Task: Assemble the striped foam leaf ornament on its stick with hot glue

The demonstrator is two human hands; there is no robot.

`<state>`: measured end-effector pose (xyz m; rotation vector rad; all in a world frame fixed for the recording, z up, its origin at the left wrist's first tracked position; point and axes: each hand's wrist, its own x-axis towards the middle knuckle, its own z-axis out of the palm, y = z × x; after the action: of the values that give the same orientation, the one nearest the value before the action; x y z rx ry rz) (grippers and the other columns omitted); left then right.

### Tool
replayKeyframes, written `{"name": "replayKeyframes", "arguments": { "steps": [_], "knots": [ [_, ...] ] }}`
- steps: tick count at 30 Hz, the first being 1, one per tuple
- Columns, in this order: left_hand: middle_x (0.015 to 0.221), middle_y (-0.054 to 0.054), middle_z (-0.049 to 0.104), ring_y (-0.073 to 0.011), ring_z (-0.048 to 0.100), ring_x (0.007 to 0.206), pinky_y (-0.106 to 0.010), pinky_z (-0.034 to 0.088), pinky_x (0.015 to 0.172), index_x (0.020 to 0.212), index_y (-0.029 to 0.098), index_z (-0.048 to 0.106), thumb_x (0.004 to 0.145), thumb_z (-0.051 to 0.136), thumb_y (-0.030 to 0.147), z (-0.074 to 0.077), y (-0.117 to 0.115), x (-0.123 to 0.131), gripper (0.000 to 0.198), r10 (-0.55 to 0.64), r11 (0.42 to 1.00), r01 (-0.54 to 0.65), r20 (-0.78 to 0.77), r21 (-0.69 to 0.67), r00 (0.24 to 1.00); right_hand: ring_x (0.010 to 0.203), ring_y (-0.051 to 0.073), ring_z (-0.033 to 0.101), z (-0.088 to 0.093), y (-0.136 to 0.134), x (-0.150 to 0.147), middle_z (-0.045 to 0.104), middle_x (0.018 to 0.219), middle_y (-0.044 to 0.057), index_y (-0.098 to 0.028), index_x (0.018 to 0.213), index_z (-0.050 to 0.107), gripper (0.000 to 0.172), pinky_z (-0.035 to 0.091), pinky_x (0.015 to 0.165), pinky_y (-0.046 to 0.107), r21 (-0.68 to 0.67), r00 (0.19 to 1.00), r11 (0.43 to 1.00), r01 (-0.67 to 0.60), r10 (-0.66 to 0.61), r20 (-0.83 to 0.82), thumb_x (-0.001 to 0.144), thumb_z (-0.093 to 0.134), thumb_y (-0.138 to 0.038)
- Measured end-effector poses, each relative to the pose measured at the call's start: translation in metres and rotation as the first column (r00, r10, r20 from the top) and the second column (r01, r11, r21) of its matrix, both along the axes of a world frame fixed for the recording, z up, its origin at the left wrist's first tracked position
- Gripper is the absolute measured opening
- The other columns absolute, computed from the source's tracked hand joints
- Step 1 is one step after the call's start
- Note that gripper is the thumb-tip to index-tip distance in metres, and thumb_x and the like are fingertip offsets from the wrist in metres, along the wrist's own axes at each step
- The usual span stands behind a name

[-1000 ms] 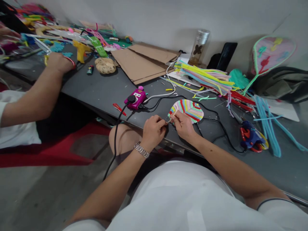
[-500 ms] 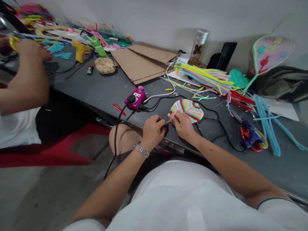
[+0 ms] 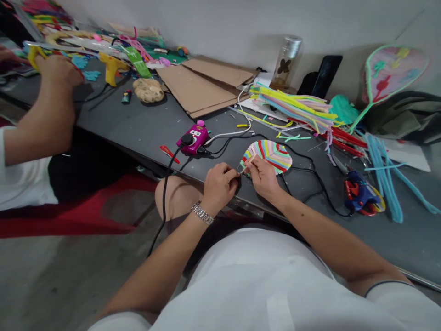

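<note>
My left hand [image 3: 220,186], with a metal watch on its wrist, is closed in a pinch at the table's front edge. A thin wire-like loop [image 3: 240,168] shows at its fingertips, too small to make out fully. Close by on the right, my right hand [image 3: 264,178] pinches a thin pale strip [image 3: 251,159], its fingertips near the loop. Just behind the right hand lies a round striped piece [image 3: 267,154] of colourful pipe cleaners, partly covered by that hand. Whether the right fingers touch this piece I cannot tell.
A magenta power adapter [image 3: 193,139] with black cords and a red cutter [image 3: 169,154] lie to the left. Pipe cleaners [image 3: 292,105], blue-handled scissors or pliers [image 3: 361,191] and a glass bottle [image 3: 285,64] are rightward. At far left, a co-worker's hand [image 3: 62,71] holds yellow-handled scissors.
My hands stay almost in place, still pinching, with only a slight shift of the right fingers. The co-worker's hand has moved a little to the right. The view has shifted slightly.
</note>
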<state>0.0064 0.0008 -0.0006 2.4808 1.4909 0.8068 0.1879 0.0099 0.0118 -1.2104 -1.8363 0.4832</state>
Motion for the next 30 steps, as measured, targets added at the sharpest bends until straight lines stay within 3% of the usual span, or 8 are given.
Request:
{"name": "replayKeyframes", "arguments": {
  "steps": [10,18,30],
  "knots": [
    [0.090,-0.007,0.063,-0.0244,0.057,0.089,-0.037,0.041,0.076,0.087,0.023,0.072,0.087,0.058,0.011,0.0021,-0.0006,0.0009,0.018,0.007,1.000,-0.007,-0.006,-0.003,1.000,0.075,0.020,0.063,0.0017,-0.0026,0.0006,0.070,0.079,0.004,-0.023,0.087,0.062,0.030,0.046,0.078,0.034,0.014,1.000,1.000,0.020,-0.020,-0.018,0.107,0.044,-0.038],
    [0.091,-0.007,0.064,-0.0243,0.057,0.089,-0.037,0.041,0.075,0.091,0.023,0.073,0.087,0.058,0.011,0.0015,-0.0009,0.0005,0.019,0.005,1.000,-0.005,-0.005,0.000,1.000,0.068,0.017,0.059,0.0001,0.0004,-0.0009,0.067,0.076,0.002,-0.023,0.088,0.062,0.028,0.044,0.073,0.031,-0.013,0.999,0.999,-0.044,0.043,-0.018,0.106,0.046,-0.037],
    [0.092,-0.007,0.065,-0.0240,0.058,0.089,-0.037,0.041,0.075,0.090,0.023,0.074,0.087,0.058,0.011,0.0013,-0.0003,0.0003,0.020,0.007,1.000,-0.007,-0.001,0.006,1.000,0.067,0.016,0.059,-0.0013,0.0006,-0.0007,0.067,0.076,0.002,-0.023,0.087,0.060,0.031,0.045,0.069,0.030,-0.032,0.994,0.999,-0.011,0.007,-0.110,0.107,0.044,-0.041]
  ]
}}
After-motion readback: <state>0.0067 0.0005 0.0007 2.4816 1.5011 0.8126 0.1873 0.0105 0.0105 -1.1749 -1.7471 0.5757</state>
